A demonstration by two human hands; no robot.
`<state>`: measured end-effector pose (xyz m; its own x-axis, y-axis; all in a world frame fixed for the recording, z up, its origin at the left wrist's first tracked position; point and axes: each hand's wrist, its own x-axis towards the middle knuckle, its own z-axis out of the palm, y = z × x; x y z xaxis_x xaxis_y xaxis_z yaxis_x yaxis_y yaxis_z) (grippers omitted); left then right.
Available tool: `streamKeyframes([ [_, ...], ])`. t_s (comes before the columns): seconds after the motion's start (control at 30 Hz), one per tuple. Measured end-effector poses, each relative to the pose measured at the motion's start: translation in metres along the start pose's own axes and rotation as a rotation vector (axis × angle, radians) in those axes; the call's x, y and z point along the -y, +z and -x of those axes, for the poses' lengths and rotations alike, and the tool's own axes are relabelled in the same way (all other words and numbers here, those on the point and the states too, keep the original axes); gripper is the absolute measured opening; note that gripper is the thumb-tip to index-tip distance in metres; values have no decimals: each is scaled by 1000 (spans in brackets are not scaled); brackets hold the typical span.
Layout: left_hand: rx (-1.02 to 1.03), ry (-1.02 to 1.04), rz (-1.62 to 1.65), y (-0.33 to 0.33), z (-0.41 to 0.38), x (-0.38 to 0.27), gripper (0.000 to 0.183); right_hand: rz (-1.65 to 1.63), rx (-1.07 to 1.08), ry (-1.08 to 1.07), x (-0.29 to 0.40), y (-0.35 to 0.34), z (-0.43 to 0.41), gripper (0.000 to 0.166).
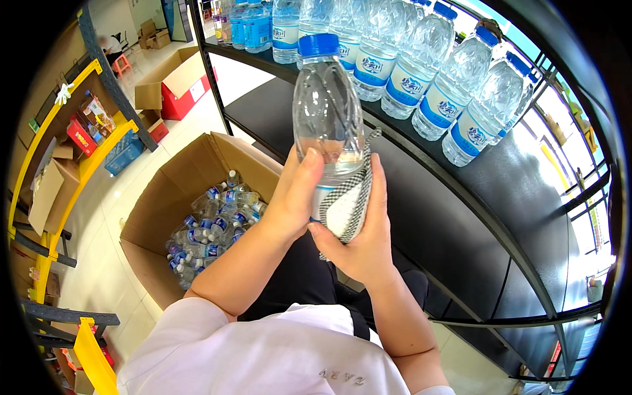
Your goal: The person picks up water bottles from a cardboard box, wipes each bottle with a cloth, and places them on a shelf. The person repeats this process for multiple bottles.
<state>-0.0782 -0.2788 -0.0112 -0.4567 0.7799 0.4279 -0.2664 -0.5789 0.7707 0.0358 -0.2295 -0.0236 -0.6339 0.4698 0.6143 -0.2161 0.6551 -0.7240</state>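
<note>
A clear plastic bottle with a blue cap [328, 113] stands nearly upright in front of me, close to the camera. Around its lower part my left hand [296, 197] is closed, thumb on the front. A white cloth with black-and-white checked edging [345, 210] lies against the bottle's lower right side, and my right hand [358, 237] grips it there, pressing it to the bottle. Behind, a row of labelled water bottles with blue caps [412, 74] stands on the upper black shelf. The bottle's base is hidden by the cloth and my hands.
An open cardboard box [153, 212] holding many plastic bottles [217, 222] stands at my left. Black metal shelves [444, 212] extend to the right. Yellow-and-grey racking [74, 197] with boxes lines the far left. A red carton [187, 101] and a seated person [112, 47] are farther back.
</note>
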Motion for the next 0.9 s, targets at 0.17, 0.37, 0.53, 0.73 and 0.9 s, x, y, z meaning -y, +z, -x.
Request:
streamKeyframes([
  [0.17,21,17,-51,-9,-2,-4,57,-91,90,63,-4,-11,2,93],
  [0.37,7,-7,34,-12,-6,-15,71,-437,230,258,-11,-22,7,92],
  [0.53,6,-85,-24,-19,-8,-4,72,-876,244,427,-27,-11,19,91],
  [0.73,104,-139,6,-17,-7,3,70,-1434,406,726,-41,-2,39,87],
  [0.9,127,-201,61,-12,-5,4,64,-1959,562,494,-59,27,54,104],
])
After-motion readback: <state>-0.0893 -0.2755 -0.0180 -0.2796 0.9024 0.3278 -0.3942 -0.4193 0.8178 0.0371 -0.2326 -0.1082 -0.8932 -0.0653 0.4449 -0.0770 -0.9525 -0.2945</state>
